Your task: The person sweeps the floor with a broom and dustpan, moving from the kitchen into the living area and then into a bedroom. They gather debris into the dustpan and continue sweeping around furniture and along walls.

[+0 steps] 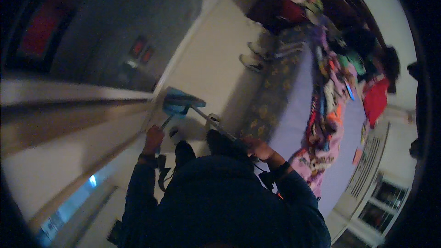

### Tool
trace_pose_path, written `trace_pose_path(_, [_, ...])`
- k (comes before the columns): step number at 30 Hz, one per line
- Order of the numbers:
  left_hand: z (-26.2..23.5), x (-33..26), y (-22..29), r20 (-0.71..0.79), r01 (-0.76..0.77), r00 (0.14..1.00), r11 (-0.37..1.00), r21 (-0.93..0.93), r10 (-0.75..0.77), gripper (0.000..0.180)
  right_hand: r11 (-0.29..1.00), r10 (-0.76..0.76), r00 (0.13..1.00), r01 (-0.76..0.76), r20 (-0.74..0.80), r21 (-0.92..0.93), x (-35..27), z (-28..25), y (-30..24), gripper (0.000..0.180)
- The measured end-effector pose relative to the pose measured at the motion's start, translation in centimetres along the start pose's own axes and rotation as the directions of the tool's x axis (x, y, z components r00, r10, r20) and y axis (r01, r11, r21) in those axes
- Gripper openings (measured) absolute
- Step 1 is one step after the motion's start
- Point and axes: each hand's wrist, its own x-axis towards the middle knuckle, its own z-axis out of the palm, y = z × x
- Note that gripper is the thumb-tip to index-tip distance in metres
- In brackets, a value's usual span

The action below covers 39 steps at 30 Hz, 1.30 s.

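My left hand (154, 138) is closed around the short handle of a blue dustpan (173, 106), which rests on the floor ahead of my feet. In my right hand (258, 148) is the long handle of a broom (215, 124), slanting down and forward to the left. The broom's head meets the dustpan at its right side; dim light and blur hide the bristles and whatever lies in the pan. Both wrists carry dark straps.
Right of me stands a bed (294, 110) with a lilac sheet, patterned side and heaped clothes (328, 110). Shoes (251, 62) sit on the pale floor (206, 50) beside it. A wall edge (179, 55) runs along the left, and a doorway opens lower left.
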Motion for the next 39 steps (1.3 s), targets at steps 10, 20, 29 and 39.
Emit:
trace_pose_path(10, [-6.8, 2.0, -0.5, 0.341, 0.469, 0.883, 0.585, -0.661, -0.323, 0.010, 0.825, 0.467, 0.754, -0.560, -0.463, -0.080, -9.4, 1.1, -1.9, 0.044])
trace_pose_path(20, [-8.0, 13.6, -2.3, 0.019, -0.334, 0.887, 0.669, -0.664, 0.462, 0.011, 0.632, 0.719, 0.325, -0.673, -0.614, 0.385, -9.5, 18.0, -3.2, 0.036])
trace_pose_path(29, [-11.7, 18.0, 1.8, 0.496, 0.048, 0.817, 0.824, -0.564, 0.293, 0.018, 0.402, 0.897, 0.004, -0.427, -0.442, 0.810, -5.4, 43.2, -13.4, 0.043])
trace_pose_path(39, [-14.1, 10.8, 10.2, 0.646, -0.488, 0.346, 0.719, -0.495, 0.680, 0.010, -0.076, 0.990, -0.105, 0.187, 0.097, 0.979, -2.7, 68.5, -25.3, 0.029])
